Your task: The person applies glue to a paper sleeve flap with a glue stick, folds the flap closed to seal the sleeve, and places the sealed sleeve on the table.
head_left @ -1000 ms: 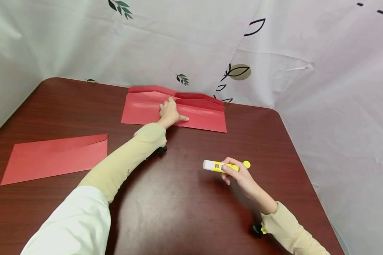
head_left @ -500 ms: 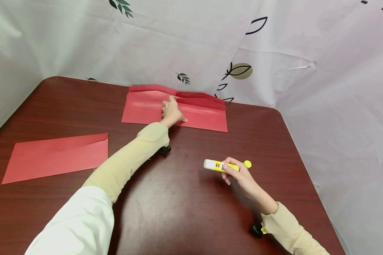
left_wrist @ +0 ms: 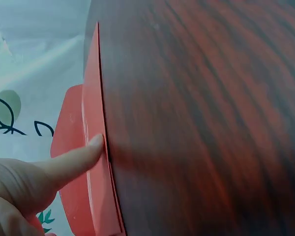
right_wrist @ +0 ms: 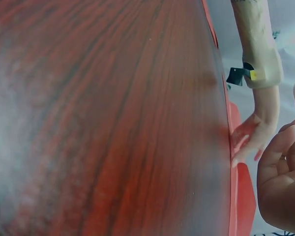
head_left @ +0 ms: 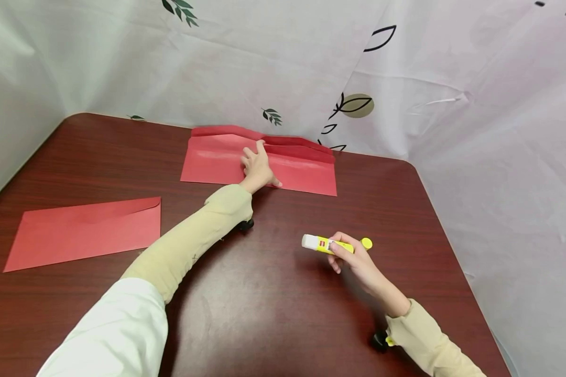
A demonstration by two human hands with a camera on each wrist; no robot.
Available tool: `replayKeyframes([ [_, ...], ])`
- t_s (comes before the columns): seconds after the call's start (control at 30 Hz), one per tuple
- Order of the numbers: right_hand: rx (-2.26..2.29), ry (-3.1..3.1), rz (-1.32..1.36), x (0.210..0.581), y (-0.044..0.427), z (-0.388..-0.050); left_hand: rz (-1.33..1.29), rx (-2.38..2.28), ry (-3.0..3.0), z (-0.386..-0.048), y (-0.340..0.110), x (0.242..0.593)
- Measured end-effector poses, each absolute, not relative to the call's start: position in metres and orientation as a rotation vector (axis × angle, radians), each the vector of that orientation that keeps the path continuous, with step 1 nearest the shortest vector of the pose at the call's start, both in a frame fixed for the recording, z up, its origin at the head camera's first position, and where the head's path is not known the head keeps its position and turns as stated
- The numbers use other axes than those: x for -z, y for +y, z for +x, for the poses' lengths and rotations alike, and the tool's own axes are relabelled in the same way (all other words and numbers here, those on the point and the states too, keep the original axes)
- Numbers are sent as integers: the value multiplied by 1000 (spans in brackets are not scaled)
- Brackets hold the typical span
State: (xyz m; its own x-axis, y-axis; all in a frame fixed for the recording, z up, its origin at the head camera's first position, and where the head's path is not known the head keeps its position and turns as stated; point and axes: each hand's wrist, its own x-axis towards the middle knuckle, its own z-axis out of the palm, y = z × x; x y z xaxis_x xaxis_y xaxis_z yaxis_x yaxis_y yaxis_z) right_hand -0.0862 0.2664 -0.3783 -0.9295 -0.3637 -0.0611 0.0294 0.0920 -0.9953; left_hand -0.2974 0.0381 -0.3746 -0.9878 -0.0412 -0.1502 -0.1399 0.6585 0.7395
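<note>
Toward the back of the table lies a red envelope (head_left: 302, 175), its flap raised along the far edge. My left hand (head_left: 258, 168) rests on the middle of it, fingers spread and thumb out by its near edge; the left wrist view has the thumb (left_wrist: 73, 164) touching that edge. Over the right part of the table, my right hand (head_left: 358, 262) grips a yellow glue stick (head_left: 322, 244) with its white end pointing left. Just beyond the knuckles shows a round yellow piece (head_left: 367, 243); I cannot tell whether it belongs to the stick.
A second red envelope (head_left: 87, 230) lies flat at the left of the dark wood table (head_left: 245, 314), near my left forearm. White patterned sheeting (head_left: 217, 63) hangs behind the table and along its sides.
My left hand has shifted slightly right and spread its fingers more on the envelope. The right hand, with the glue stick, stays nearly where it was.
</note>
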Motion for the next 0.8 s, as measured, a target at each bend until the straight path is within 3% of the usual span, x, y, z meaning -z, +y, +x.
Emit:
replayKeyframes([
  [0.8,1899,2080,-302,377,271,-83,-267,-1523,2341,-315,11,372],
])
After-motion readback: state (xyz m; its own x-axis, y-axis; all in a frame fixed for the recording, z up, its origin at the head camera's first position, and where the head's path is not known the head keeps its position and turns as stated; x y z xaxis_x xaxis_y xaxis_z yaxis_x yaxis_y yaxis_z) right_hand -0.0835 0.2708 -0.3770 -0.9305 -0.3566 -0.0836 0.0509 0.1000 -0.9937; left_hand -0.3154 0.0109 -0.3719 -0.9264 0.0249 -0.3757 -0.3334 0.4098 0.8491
